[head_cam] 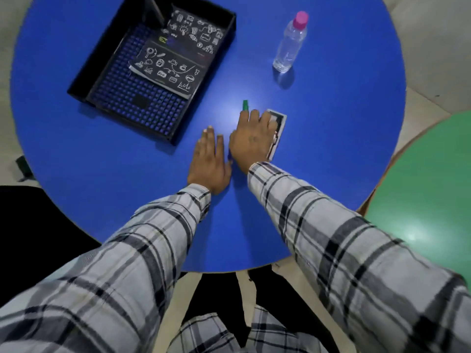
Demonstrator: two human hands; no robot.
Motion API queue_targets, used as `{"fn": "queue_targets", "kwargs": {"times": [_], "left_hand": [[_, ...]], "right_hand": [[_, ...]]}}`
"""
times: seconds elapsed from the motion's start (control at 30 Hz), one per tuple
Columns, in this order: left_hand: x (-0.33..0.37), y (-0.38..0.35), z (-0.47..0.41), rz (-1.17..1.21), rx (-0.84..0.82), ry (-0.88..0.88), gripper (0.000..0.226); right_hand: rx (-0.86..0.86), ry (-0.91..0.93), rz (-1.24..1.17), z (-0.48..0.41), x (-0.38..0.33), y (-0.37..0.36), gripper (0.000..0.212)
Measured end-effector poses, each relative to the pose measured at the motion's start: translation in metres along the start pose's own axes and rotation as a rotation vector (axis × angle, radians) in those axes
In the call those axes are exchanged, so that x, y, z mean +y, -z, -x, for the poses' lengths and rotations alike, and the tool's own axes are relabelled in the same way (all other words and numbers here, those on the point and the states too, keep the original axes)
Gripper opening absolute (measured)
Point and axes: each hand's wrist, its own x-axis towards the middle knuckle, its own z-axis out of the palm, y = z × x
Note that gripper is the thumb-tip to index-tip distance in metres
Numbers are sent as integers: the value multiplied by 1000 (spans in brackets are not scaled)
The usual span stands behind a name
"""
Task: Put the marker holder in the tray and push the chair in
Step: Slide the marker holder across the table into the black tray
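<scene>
The marker holder (278,123), a flat white-edged piece with a dark top, lies on the round blue table (331,149) and is mostly covered by my right hand (252,138). A green marker (245,105) sticks out beyond that hand's fingertips. My right hand lies over the holder with fingers bent around it. My left hand (210,159) rests flat on the table just to the left, fingers apart, holding nothing. The black tray (81,82) sits at the far left with a doodle-covered black booklet (175,54) inside. A black chair (38,238) shows at lower left, partly hidden by my sleeve.
A clear water bottle (290,44) with a pink cap stands at the far right of the table. A green round table (428,194) borders the right side. Dark objects lean in the tray's far corner. My plaid sleeves fill the foreground.
</scene>
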Motion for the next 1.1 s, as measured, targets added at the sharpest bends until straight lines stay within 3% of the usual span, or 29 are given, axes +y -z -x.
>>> {"fn": "queue_targets", "kwargs": {"times": [0.17, 0.33, 0.6, 1.0, 1.1], "left_hand": [[-3, -9, -3, 3, 22, 8, 79], [-1, -5, -3, -2, -6, 10, 83], [-4, -8, -4, -24, 7, 5, 79], [-3, -12, -6, -47, 22, 3, 78], [-1, -11, -6, -44, 26, 2, 78]], "right_hand": [[-70, 74, 3, -8, -23, 5, 47], [153, -270, -115, 10, -11, 21, 50], [225, -304, -4, 19, 22, -7, 13], [319, -349, 8, 25, 25, -19, 15], [232, -375, -71, 31, 23, -21, 38]]}}
